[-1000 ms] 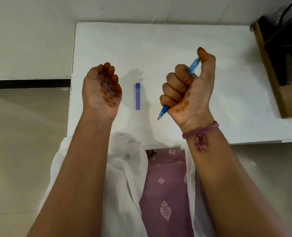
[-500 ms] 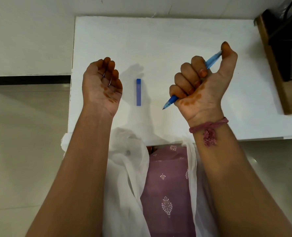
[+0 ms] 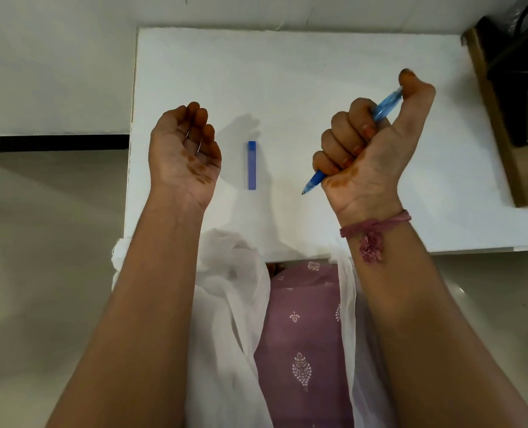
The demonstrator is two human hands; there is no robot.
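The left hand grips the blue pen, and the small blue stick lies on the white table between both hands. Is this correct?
No. The head view shows the right hand gripping the blue pen. The small blue stick lies on the white table between both hands.

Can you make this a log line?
right hand: grips blue pen | left hand: loosely curled, empty | blue stick: on white table, between hands
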